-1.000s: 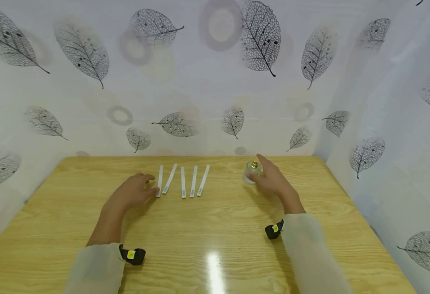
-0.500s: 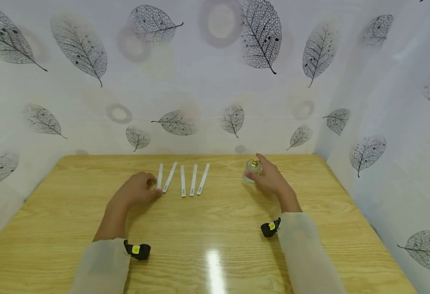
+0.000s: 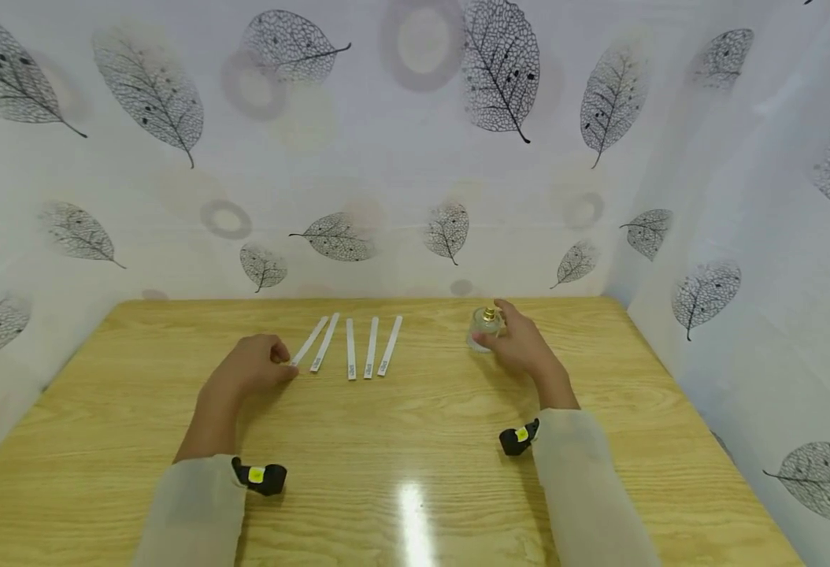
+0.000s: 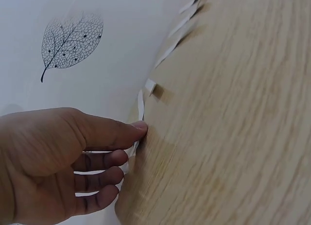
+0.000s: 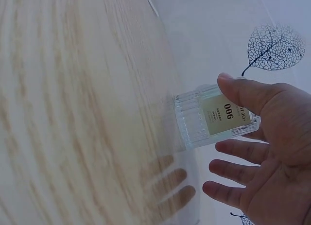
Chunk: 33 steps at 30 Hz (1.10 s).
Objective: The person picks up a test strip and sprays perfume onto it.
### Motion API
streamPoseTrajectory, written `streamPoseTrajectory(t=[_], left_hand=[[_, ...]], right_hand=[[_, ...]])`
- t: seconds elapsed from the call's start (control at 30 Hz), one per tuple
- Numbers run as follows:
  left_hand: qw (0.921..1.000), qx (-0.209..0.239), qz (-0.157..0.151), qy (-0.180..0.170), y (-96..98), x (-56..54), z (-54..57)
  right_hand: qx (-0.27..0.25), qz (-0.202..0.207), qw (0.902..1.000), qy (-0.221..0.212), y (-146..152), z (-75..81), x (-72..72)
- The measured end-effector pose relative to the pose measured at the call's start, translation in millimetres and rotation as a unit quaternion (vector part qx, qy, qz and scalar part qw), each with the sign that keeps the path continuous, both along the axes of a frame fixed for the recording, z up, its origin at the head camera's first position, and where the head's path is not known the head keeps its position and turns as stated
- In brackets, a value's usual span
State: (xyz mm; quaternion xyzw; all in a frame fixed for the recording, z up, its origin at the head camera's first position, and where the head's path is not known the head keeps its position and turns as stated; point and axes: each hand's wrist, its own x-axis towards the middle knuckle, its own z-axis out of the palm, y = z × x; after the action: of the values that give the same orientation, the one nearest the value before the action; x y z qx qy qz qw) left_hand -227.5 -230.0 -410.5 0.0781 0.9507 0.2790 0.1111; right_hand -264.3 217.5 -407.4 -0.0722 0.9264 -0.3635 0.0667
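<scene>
The thumb and a finger of my left hand [image 3: 245, 367] pinch the near end of the leftmost white paper test strip [image 3: 310, 340], seen edge-on as a thin strip [image 4: 141, 106] in the left wrist view. The other white test strips [image 3: 350, 349] lie in a loose row to its right, small print at their near ends. My right hand [image 3: 526, 345] grips a clear glass perfume bottle [image 3: 482, 335] with a gold spray top, thumb on one side. In the right wrist view the ribbed bottle [image 5: 194, 120] shows a pale label reading 006; its base is at the tabletop.
Both hands work near the back of a wood-grain table [image 3: 344, 457]. Behind and beside it hangs a pale leaf-print curtain [image 3: 379, 157]. A black wrist camera [image 3: 264, 479] sits on the left sleeve, another black camera [image 3: 517, 438] on the right.
My left hand has reached the leftmost strip, pinched its near end and drawn that end leftward, so the strip now slants. My right hand stays at the bottle.
</scene>
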Motion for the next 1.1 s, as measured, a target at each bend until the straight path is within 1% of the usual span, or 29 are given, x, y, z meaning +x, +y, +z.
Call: streamPoseTrajectory(t=[0.13, 0.27, 0.4, 0.53, 0.73, 1.1], left_hand=[[0.9997, 0.008, 0.017, -0.017, -2.9, -1.0, -0.1], [0.9989, 0.018, 0.03, -0.031, -4.2, -2.3, 0.4], [0.9983, 0.016, 0.038, -0.041, -2.9, -4.7, 0.3], [0.9972, 0.014, 0.054, -0.05, 0.6, -5.7, 1.8], [0.996, 0.019, 0.072, -0.049, 5.8, -5.7, 5.8], [0.9953, 0.013, 0.079, -0.054, 7.6, -7.7, 6.6]], right_hand=[[-0.004, 0.002, 1.0, -0.002, 0, -2.1, -0.7], [-0.012, 0.007, 0.9998, 0.012, 1, -3.0, -1.2], [-0.021, 0.004, 0.9996, 0.02, 2, -3.0, -1.7], [-0.031, 0.004, 0.9994, 0.016, 3, -4.1, -3.4], [-0.03, 0.002, 0.9994, 0.014, 3, -5.2, -6.5], [-0.024, 0.007, 0.9995, 0.022, 3, -3.0, -7.4]])
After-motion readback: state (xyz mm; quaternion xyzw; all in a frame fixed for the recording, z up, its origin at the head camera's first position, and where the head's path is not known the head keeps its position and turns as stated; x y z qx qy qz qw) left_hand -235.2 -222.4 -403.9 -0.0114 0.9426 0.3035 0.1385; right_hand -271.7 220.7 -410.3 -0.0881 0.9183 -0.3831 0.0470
